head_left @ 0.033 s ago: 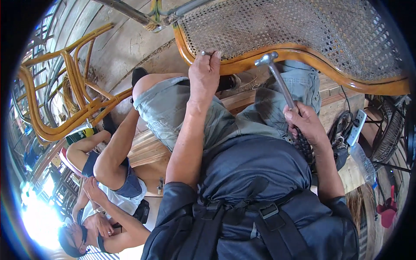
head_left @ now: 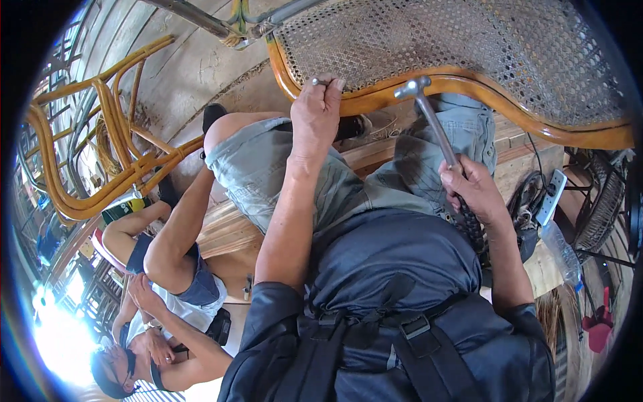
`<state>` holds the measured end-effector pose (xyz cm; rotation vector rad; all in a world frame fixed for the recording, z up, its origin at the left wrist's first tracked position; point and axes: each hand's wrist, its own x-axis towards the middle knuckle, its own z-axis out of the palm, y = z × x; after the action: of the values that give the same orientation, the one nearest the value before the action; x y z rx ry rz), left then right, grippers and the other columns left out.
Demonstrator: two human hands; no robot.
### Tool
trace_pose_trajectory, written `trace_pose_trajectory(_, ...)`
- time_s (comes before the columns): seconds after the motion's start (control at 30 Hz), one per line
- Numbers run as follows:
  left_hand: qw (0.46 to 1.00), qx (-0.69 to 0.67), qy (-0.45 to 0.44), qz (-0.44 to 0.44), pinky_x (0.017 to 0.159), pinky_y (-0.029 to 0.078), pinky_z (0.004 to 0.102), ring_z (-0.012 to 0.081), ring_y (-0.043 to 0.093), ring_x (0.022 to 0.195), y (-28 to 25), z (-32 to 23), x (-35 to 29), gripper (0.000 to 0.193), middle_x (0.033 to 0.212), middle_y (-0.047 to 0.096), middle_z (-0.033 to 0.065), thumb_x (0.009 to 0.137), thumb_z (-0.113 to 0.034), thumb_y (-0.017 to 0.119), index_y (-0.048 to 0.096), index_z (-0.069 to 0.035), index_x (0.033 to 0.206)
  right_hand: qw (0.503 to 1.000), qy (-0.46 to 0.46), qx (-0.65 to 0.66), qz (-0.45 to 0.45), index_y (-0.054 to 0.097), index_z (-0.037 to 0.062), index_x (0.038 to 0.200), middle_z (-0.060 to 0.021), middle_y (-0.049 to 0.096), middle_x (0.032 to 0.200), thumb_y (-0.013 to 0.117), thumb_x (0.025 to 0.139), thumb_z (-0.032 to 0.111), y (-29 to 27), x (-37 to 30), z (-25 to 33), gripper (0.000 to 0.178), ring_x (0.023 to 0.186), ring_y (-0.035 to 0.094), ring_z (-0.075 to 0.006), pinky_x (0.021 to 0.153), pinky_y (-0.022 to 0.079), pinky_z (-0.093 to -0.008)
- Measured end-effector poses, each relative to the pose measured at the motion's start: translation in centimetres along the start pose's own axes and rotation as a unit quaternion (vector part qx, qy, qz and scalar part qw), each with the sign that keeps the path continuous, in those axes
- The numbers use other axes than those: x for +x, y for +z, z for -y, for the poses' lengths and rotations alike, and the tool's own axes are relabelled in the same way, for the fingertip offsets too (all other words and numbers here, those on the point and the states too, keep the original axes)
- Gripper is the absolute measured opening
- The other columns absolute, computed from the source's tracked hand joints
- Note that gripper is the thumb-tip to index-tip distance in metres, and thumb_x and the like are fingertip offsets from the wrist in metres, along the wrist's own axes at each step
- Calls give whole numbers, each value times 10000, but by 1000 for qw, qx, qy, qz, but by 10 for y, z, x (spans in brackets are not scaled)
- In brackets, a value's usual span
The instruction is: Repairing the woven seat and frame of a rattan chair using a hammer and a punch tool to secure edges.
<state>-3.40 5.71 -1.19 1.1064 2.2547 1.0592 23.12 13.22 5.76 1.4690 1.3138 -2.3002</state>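
My left hand (head_left: 316, 114) is closed around a short metal rod (head_left: 321, 82), whose rounded end shows above the fist. That fist rests at the curved, glossy orange-brown rattan rim (head_left: 375, 99) of a frame with a woven cane panel (head_left: 429, 40). In my right hand (head_left: 474, 184) is a hammer (head_left: 439, 134) with a metal shaft and a dark grip. Its head is raised close to the rim, to the right of my left hand; whether it touches the rim I cannot tell. My fingers hide most of the rod.
Another bent rattan frame (head_left: 100, 194) stands at the left. Below it a person (head_left: 181, 268) sits close by. To my right are a white power strip (head_left: 550, 197), a clear plastic bottle (head_left: 561, 251) and a red object (head_left: 598, 328). Wooden planks (head_left: 231, 231) lie beneath me.
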Motion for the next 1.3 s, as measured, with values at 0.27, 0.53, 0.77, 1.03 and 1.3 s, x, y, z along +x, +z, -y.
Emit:
trace_pose_trajectory(0.27,999,-2,16,52,664,482,390,345,599,796,-4,-2,7,118,847,609,153,874,-138,576,594,-26,907,985,-91,-143,10,519,17,1020,-28,487,684,609,873,263,23,2,81,300,533,476,-89,493,407,-243)
trace_pose_trajectory(0.53,998,5,34,52,666,486,401,360,591,800,-6,1,9,121,846,597,161,879,-143,567,581,-30,920,890,-261,-372,23,498,-2,1053,-114,559,718,624,852,311,31,-2,114,392,634,579,-235,574,456,-321)
trace_pose_trajectory(0.77,992,-11,78,95,699,489,391,348,598,836,-5,7,10,137,875,601,159,873,-141,566,591,-45,968,868,-252,-427,24,493,-6,1054,-137,601,749,609,863,288,37,-6,115,369,681,622,-281,598,479,-362)
trace_pose_trajectory(1.03,988,46,92,116,681,486,437,377,581,803,-6,4,9,154,848,575,182,877,-154,561,569,-9,928,866,-207,-454,6,471,8,1000,-175,604,778,553,891,292,35,-7,114,314,742,602,-383,634,473,-429)
trace_pose_trajectory(1.3,989,-102,-101,47,649,488,317,218,603,692,-9,-5,11,178,797,621,121,899,-172,569,604,0,930,895,-185,-403,-56,495,14,953,-129,530,692,586,878,274,28,-3,104,285,644,564,-275,596,450,-379)
